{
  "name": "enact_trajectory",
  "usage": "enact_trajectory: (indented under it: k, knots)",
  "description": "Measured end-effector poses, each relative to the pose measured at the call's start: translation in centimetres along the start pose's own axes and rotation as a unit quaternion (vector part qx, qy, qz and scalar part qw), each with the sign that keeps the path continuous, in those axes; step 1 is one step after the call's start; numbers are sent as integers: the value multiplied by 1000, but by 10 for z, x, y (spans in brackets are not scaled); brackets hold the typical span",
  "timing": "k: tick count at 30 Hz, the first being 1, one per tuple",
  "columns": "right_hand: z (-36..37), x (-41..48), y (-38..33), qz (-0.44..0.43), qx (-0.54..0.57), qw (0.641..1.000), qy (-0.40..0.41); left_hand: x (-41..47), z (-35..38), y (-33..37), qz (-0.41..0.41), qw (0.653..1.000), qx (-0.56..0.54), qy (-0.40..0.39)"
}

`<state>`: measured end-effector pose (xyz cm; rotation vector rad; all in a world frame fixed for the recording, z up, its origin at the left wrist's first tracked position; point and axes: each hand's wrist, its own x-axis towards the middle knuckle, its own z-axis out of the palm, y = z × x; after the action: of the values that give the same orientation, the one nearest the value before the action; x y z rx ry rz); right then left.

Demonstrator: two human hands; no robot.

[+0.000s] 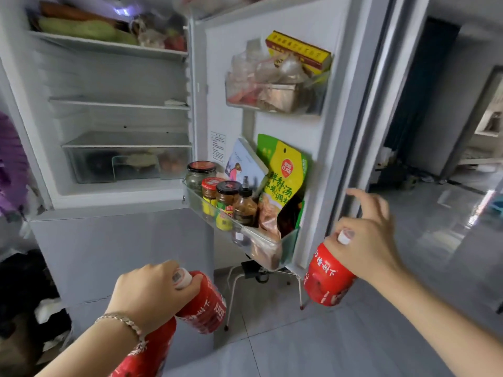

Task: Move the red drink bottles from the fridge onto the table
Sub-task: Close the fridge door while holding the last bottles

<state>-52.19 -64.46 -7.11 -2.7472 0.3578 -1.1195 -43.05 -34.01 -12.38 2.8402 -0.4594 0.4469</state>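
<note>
My left hand [148,291] grips two red drink bottles by their necks: one [205,303] hangs to the right of the hand, the other [148,352] hangs under my wrist, partly hidden by it. My right hand [366,242] holds a third red bottle [326,276] by its white cap, with the index finger stretched up toward the edge of the open fridge door [337,110]. The fridge [114,83] stands open in front of me, and no red bottle shows on its shelves.
The lower door bin [288,242] holds jars, a sauce bottle and a yellow-green pouch. The upper door bin [275,100] is stuffed with bags and a yellow box. A white stool [236,284] stands under the door. Grey tiled floor spreads to the right, toward a doorway.
</note>
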Motion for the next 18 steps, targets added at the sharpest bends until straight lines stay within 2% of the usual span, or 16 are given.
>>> enact_trajectory:
  k: [3,7,12,15,18]
  knots:
    - [0,2,19,134,94,986,27,-2,-2,16,20,1000,-3,2]
    - [8,20,23,235,172,956,-42,-6,-6,23,31,999,-5,-14]
    - [16,30,16,225,145,963,-35,-7,-14,13,17,1000,14,17]
    - [11,23,11,183,73,979,-56,-8,-16,6,15,999,26,35]
    - [1,13,-3,139,73,983,-94,-10,-16,-1,5,999,31,39]
